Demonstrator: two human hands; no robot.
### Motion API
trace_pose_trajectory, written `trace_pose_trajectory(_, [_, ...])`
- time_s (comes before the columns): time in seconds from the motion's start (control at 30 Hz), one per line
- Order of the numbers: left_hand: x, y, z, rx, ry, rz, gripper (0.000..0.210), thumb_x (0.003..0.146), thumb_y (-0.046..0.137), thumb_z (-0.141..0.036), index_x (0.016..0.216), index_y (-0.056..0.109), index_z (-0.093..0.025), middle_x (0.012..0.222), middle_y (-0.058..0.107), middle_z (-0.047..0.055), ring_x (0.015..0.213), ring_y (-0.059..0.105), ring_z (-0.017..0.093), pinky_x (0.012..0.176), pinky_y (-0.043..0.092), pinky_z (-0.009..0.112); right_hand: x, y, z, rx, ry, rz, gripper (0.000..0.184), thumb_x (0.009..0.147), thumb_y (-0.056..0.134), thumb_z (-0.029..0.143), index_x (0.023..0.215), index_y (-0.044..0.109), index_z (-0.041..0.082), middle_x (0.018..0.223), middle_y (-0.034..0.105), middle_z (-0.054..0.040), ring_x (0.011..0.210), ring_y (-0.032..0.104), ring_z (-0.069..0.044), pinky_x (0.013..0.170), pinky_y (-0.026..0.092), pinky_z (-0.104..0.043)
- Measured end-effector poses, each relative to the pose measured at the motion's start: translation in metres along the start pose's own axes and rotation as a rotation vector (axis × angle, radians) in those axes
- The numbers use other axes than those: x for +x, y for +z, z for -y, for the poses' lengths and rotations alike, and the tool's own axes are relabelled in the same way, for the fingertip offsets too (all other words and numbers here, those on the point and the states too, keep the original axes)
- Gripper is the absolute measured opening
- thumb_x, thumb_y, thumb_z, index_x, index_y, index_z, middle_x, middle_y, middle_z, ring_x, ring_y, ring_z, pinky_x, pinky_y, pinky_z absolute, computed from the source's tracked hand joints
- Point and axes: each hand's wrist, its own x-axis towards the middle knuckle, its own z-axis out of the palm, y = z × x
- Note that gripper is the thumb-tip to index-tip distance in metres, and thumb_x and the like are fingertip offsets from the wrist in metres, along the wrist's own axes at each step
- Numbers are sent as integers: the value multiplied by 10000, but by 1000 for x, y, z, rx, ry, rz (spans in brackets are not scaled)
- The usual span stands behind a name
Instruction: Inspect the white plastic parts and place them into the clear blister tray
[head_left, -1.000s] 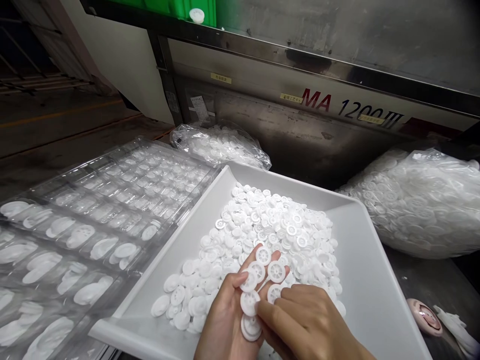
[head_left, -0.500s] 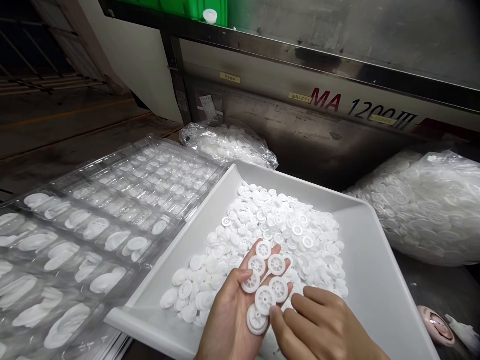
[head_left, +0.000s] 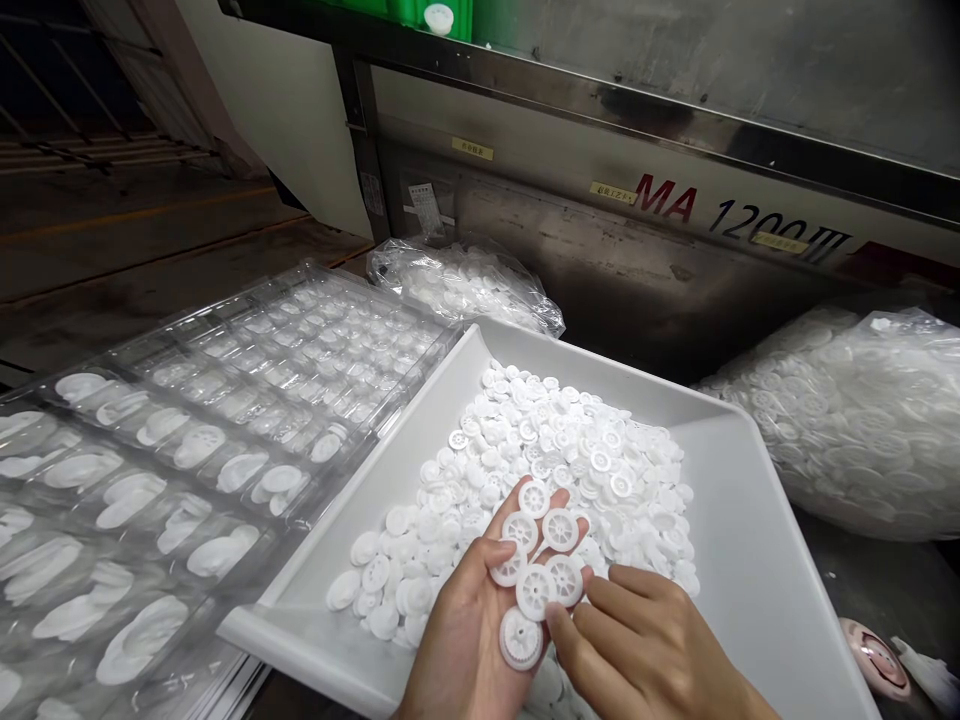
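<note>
My left hand (head_left: 469,625) is palm up, its thumb pressed over several small white plastic gear wheels (head_left: 535,592) that lie along its palm and fingers. Spokes and centre holes show on most of them. The lowest gear wheel (head_left: 521,638) has a toothed rim and a raised hub. My right hand (head_left: 645,640) is beside it with fingers curled; one fingertip touches the rim of a middle wheel. What its fingers hold, if anything, is hidden. Beneath both hands, a heap of white plastic wheels (head_left: 555,430) lies in a light grey tray (head_left: 757,560).
Clear plastic trays (head_left: 247,370) with white parts in their pockets stand at left. Bags of white parts lie behind (head_left: 469,285) and at right (head_left: 877,420). A machine panel (head_left: 555,220) rises at the back. A pink object (head_left: 874,655) is at lower right.
The view has shifted slightly, so the scene sits a little further right. The lowest gear wheel now shows its face more squarely. Both hands keep nearly the same pose.
</note>
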Motion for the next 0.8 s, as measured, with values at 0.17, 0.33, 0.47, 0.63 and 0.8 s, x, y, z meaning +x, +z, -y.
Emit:
trace_pose_trajectory(0.17, [2, 2, -1, -7, -9, -7, 662, 803, 433, -193, 1419, 199, -262, 1172, 612, 84, 1093, 559, 244, 972, 375, 420, 0, -3, -2, 16, 19, 17, 224, 803, 460, 14, 694, 640, 91, 440, 459, 21, 402, 385, -105, 386, 236, -276])
trace_pose_trajectory(0.33, [0, -2, 1, -20, 10, 22, 600, 858, 364, -205, 1424, 175, -267, 1193, 604, 78, 1088, 561, 218, 984, 358, 414, 3, -5, -2, 67, 19, 59, 120, 785, 533, 50, 822, 641, 87, 465, 505, 35, 394, 401, -94, 378, 257, -264])
trace_pose_trajectory(0.47, [0, -2, 1, -1, 28, 2, 555, 872, 378, -247, 1408, 235, -259, 1216, 590, 72, 1091, 556, 217, 996, 342, 403, 5, -4, 0, 98, 19, 55, 163, 779, 504, 11, 860, 637, 62, 469, 515, 36, 395, 424, -87, 381, 296, -247])
trace_pose_trajectory(0.63, [2, -1, 0, 15, -17, -43, 539, 852, 399, -242, 1381, 303, -225, 1183, 605, 82, 1059, 568, 226, 977, 349, 396, 2, 8, 8, 127, 117, -108, 144, 755, 515, -1, 712, 584, 118, 453, 485, 42, 367, 393, -76, 384, 301, -235])
trace_pose_trajectory(0.8, [1, 0, 2, 25, -15, -61, 509, 857, 388, -277, 1360, 331, -226, 1105, 635, 70, 983, 593, 227, 901, 393, 377, -9, 26, 23, 275, 442, -255, 143, 763, 523, 65, 849, 587, 160, 464, 451, 72, 343, 388, -65, 366, 325, -193])
